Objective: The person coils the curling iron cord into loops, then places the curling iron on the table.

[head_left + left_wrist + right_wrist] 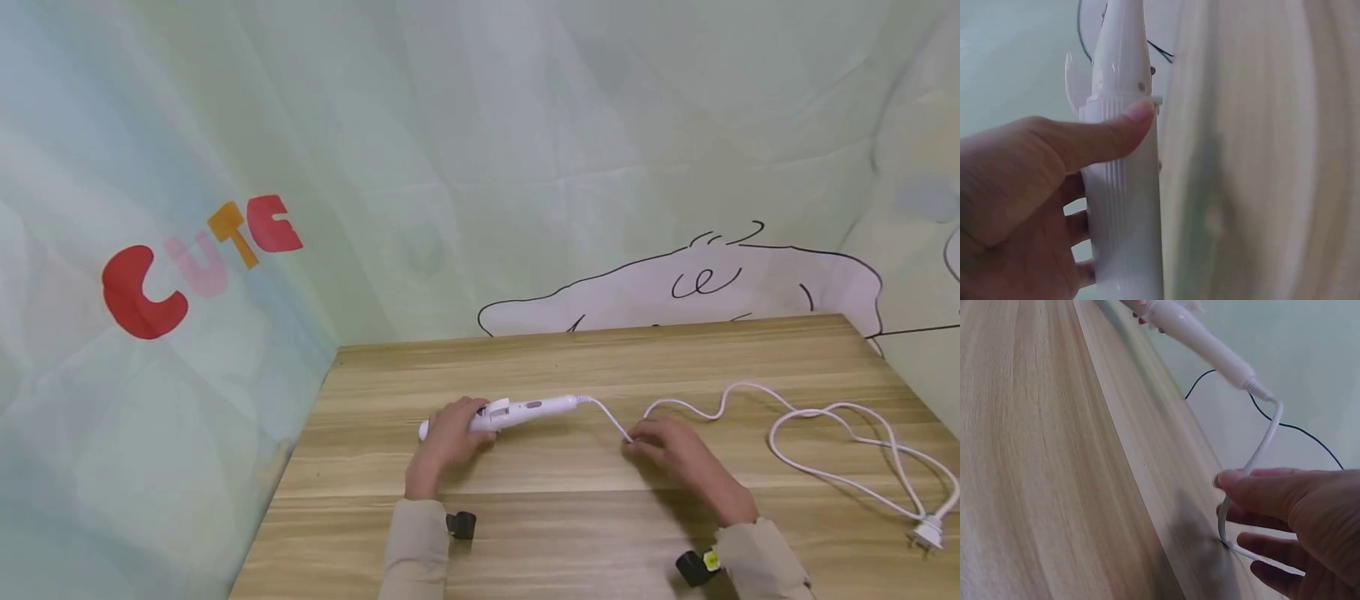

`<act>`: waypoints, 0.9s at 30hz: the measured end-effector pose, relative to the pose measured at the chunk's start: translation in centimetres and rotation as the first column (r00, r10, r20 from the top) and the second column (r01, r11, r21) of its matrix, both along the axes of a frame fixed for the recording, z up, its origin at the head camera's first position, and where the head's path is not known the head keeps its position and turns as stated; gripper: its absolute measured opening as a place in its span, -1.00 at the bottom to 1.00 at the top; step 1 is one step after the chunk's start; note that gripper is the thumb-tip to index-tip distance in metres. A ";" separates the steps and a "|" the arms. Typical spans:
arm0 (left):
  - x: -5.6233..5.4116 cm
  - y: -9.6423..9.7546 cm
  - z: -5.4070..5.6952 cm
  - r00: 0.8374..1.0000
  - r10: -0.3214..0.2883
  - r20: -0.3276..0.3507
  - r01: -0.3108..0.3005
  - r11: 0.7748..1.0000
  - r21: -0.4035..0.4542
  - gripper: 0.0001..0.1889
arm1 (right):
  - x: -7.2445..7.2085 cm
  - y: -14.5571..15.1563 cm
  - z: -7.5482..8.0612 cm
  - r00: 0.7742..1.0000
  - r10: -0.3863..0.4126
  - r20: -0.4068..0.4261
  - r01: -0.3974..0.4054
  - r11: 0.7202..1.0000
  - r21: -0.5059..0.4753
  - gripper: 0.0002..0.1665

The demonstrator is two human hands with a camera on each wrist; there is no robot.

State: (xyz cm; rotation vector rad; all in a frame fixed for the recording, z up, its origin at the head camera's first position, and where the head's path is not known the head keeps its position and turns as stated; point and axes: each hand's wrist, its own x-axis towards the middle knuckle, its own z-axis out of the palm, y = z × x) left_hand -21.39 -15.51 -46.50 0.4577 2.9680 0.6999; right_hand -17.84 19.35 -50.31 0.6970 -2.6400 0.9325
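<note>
- Gripping the slim white plastic rod-shaped appliance (536, 408), the left hand (450, 433) curls round its ribbed body, and in the left wrist view we see the thumb laid across the front with the fingers behind.
- We find the appliance left of centre over the pale brown wood-grain tabletop (555, 492), its cord end toward the right hand (667, 446); we cannot tell whether it touches the surface.
- Between thumb and forefinger, the right hand pinches the thin white cord (795, 411) a short way from the appliance, and we see its other fingers loosely bent.
- Beyond that hand, we follow the cord into loose, crossing loops on the right of the tabletop, ending at a white plug with metal pins (928, 531).
- Behind, we see a pale green fabric backdrop (450, 167) with colourful letters reading "CUTE" (142, 296).
</note>
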 end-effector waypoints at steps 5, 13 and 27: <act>0.2 -0.1 1.9 0.997 -0.074 0.011 0.073 0.996 0.041 -0.52 | -0.1 -0.3 -0.3 0.995 0.099 -0.032 -0.100 0.994 -0.050 -0.84; 1.0 0.2 4.4 0.973 -0.233 -0.003 0.232 0.967 0.105 -0.54 | -0.6 -0.7 0.1 0.975 0.203 -0.094 -0.209 0.976 -0.062 -0.73; 1.9 0.9 6.7 0.892 -0.452 0.014 0.449 0.890 0.076 -0.52 | -1.2 -1.1 3.5 0.932 0.284 -0.226 -0.231 0.944 0.235 -0.70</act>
